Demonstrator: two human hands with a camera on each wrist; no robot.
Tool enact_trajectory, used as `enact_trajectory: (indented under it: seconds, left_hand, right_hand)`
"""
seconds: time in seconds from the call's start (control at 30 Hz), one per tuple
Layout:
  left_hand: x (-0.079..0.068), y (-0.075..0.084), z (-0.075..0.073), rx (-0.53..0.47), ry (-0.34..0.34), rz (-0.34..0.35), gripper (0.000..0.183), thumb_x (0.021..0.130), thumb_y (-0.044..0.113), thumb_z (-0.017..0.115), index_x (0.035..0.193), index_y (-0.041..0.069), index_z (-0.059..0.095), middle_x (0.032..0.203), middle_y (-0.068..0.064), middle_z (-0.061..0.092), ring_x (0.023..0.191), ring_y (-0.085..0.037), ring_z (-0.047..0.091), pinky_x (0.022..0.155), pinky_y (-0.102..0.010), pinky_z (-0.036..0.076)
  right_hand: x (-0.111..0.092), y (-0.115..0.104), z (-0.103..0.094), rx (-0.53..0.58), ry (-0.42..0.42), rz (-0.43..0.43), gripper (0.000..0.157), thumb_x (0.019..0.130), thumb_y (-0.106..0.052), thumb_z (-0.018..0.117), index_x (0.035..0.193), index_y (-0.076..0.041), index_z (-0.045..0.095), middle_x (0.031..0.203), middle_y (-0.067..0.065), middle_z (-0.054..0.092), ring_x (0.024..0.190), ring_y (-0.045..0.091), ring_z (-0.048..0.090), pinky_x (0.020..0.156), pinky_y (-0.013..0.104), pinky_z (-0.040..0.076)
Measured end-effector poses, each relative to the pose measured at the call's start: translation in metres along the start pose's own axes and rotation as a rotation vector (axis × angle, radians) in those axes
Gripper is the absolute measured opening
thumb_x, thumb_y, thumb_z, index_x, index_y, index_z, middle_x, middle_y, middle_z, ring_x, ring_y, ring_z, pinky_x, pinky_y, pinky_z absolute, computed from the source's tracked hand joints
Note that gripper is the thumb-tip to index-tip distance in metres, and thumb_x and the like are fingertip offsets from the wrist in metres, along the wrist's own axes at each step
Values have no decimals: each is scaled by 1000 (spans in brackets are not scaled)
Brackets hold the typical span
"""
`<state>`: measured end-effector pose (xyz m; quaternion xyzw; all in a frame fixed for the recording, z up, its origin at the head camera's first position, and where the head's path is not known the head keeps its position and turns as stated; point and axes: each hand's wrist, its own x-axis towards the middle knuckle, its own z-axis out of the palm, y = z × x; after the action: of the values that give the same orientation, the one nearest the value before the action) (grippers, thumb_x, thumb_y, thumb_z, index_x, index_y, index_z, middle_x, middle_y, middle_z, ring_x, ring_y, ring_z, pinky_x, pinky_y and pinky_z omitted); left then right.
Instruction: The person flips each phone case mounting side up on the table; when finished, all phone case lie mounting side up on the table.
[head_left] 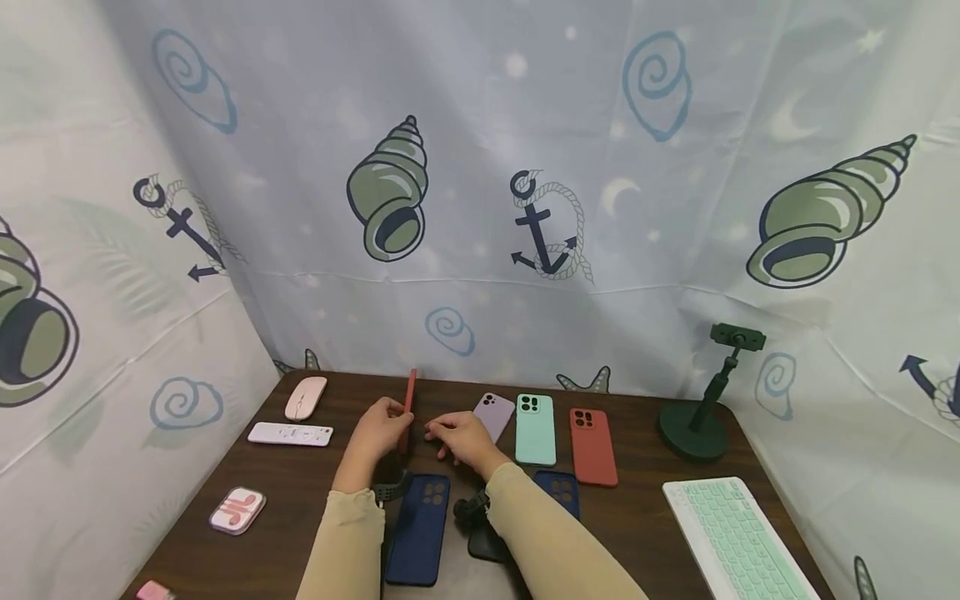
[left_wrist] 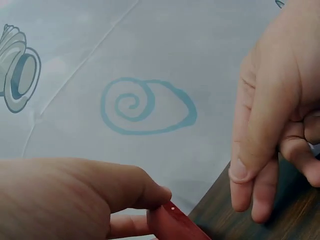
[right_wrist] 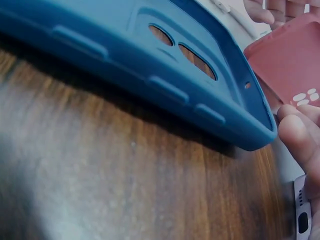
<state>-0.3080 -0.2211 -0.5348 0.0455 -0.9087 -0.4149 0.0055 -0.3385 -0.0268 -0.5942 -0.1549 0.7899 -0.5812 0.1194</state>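
My left hand [head_left: 381,429] holds a red phone case [head_left: 410,400] upright, turned edge-on to the head view. In the left wrist view, thumb and fingers pinch a corner of the case [left_wrist: 175,223]. The right wrist view shows its broad face [right_wrist: 285,60] with the camera holes. To the right of the case, my right hand [head_left: 467,437] hovers with thumb and first fingers pointing down, nothing visible between them. The lilac phone case [head_left: 495,415] lies just beyond it. Near my wrists lies a dark blue phone case [head_left: 417,529], seen close in the right wrist view.
Right of my hands lie a mint case [head_left: 536,429], another red case [head_left: 593,447] and a second blue case [head_left: 558,490], partly hidden. A dark stand [head_left: 696,429] and a keyboard [head_left: 738,533] are farther right. A mouse [head_left: 306,398], remote [head_left: 290,434] and small box [head_left: 237,510] sit left.
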Motion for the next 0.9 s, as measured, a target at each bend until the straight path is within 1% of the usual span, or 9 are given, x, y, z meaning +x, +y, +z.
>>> enact_trajectory:
  seconds: [0.1,0.17,0.3,0.4,0.53,0.67,0.77,0.9]
  left_hand:
    - [1,0,-2,-10,12,-13,37,97,29,62,121,0,60,105,-18,69,83,-26,67,69,-38,52]
    - [1,-2,-2,-13,21,-14,37,97,27,61,122,0,59,103,-18,69,80,-24,66,67,-35,51]
    - [4,-5,-1,-8,62,-11,36,96,25,60,124,3,56,105,-17,69,85,-24,66,69,-33,50]
    - [6,-6,-1,-15,76,4,38,98,22,59,129,2,50,106,-19,69,83,-25,67,67,-35,50]
    - [6,-9,3,-21,61,14,40,101,19,56,134,1,45,106,-22,70,74,-22,67,62,-34,52]
    - [5,-13,6,-4,55,-18,38,103,18,55,135,0,47,107,-22,70,71,-20,66,61,-33,51]
    - [5,-14,6,31,47,-34,36,103,16,54,134,-1,48,106,-21,69,71,-20,64,61,-33,49]
    - [5,-15,8,103,-3,-11,36,103,12,51,135,-5,47,100,-20,67,70,-22,62,61,-35,48]
  right_hand:
    - [0,-2,0,-6,-5,-8,27,101,-28,62,118,-13,76,104,2,79,66,20,72,45,28,47]
    - [-1,-2,0,-7,-11,-16,26,101,-25,63,118,-11,76,103,4,79,65,21,72,45,28,48]
    - [-2,-1,0,-10,-16,-30,24,101,-20,63,119,-10,75,103,6,79,65,23,72,44,28,49]
    - [-2,-2,-1,-11,-10,-37,24,101,-19,63,119,-10,75,104,7,79,67,26,72,45,29,49]
    - [-5,-2,-2,-21,1,-34,22,100,-18,63,118,-11,76,103,7,79,67,28,72,45,31,50]
    - [-5,0,-1,-30,-9,-17,22,100,-18,63,118,-14,76,103,5,79,67,26,72,46,32,51]
    - [-4,1,0,-36,-12,-19,22,100,-18,63,118,-15,76,100,5,79,66,22,71,47,31,51]
    - [-3,1,1,-53,4,-28,22,100,-18,63,117,-15,76,97,7,77,64,20,70,46,30,51]
